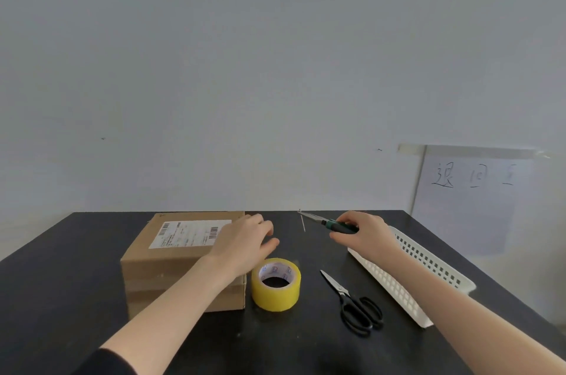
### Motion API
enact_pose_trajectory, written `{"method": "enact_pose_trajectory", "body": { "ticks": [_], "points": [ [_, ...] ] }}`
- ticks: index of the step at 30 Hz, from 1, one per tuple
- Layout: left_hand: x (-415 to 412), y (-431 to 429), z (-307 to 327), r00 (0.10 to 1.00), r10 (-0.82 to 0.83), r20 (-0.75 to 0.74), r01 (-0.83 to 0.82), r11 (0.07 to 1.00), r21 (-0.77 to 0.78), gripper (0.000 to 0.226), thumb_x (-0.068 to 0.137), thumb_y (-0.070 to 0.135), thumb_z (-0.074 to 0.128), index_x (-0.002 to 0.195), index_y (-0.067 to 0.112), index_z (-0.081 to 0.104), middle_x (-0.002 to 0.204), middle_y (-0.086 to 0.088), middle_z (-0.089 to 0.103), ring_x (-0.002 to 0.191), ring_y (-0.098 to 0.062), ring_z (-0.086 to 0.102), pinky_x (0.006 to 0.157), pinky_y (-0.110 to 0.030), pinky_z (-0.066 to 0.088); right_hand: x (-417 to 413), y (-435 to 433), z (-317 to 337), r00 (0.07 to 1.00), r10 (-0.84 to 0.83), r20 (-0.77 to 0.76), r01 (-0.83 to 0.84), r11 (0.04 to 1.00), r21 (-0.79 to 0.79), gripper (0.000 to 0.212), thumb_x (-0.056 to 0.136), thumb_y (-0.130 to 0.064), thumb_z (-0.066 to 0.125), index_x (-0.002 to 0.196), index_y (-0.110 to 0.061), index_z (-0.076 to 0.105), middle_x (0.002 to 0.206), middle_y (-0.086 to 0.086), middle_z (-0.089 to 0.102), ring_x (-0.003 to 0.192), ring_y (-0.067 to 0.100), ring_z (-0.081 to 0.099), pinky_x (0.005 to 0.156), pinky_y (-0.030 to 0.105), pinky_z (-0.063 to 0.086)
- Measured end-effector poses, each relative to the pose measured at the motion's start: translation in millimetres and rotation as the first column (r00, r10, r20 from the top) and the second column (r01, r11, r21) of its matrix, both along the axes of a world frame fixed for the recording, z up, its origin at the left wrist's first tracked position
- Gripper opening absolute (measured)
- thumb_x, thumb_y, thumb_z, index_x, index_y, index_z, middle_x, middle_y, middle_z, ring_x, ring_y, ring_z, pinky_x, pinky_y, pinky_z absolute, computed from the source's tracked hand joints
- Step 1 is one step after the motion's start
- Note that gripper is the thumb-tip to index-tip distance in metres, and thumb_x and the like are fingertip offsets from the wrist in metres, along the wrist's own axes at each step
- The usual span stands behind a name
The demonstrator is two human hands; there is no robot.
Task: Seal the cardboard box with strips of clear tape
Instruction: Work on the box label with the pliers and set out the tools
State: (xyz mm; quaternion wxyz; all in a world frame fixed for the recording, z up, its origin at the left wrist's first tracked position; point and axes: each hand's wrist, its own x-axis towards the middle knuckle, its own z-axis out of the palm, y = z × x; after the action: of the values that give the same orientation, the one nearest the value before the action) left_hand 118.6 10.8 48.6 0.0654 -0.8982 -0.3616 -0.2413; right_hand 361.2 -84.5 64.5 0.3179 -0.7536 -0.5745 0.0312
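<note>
The box [171, 270] sits on the bench [61, 282] beside the tape [275, 292], the left hand [245, 240] over its right edge with fingers relaxed and empty, while the right hand [364, 233] grips a knife [318, 220], probably for cutting strips.

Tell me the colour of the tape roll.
The tape roll is yellow, with a white printed core; head view shows it best.

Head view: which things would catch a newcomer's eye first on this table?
The yellow tape roll stands bright at the middle of the black table, right beside the cardboard box. Farther back, the right hand holds a green-handled blade, and black scissors lie to the roll's right.
</note>
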Motion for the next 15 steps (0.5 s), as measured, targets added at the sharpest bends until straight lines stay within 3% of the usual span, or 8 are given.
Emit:
{"method": "enact_pose_trajectory", "body": {
  "ticks": [5, 15],
  "points": [
    [49.3, -11.5, -3.4, 0.992, -0.124, -0.002, 0.124, 0.992, -0.012, 0.027, 0.096, 0.045, 0.046, 0.107, 0.026, 0.061, 0.102, 0.010, 0.059, 0.090, -0.007, 0.054, 0.073, -0.029, 0.054, 35.9, -28.8, 0.6, 0.989, -0.145, 0.027, 0.146, 0.989, -0.020, 0.013, 0.076, -0.043, 0.064, 0.087, -0.035, 0.065, 0.079, -0.013, 0.065, 0.072, 0.006, 0.060, 0.059, 0.024, 0.044],
    [135.4, -34.4, -20.5, 0.962, -0.272, -0.025, 0.270, 0.961, -0.060, 0.026, 0.095, 0.046, 0.044, 0.102, 0.028, 0.060, 0.097, 0.013, 0.056, 0.091, -0.008, 0.054, 0.070, -0.028, 0.047, 109.2, -84.1, -4.8, 0.928, -0.345, 0.140, 0.360, 0.928, -0.099, 0.017, 0.078, -0.045, 0.061, 0.090, -0.034, 0.064, 0.075, -0.010, 0.066, 0.069, 0.009, 0.062, 0.057, 0.028, 0.048]
  ]
}}
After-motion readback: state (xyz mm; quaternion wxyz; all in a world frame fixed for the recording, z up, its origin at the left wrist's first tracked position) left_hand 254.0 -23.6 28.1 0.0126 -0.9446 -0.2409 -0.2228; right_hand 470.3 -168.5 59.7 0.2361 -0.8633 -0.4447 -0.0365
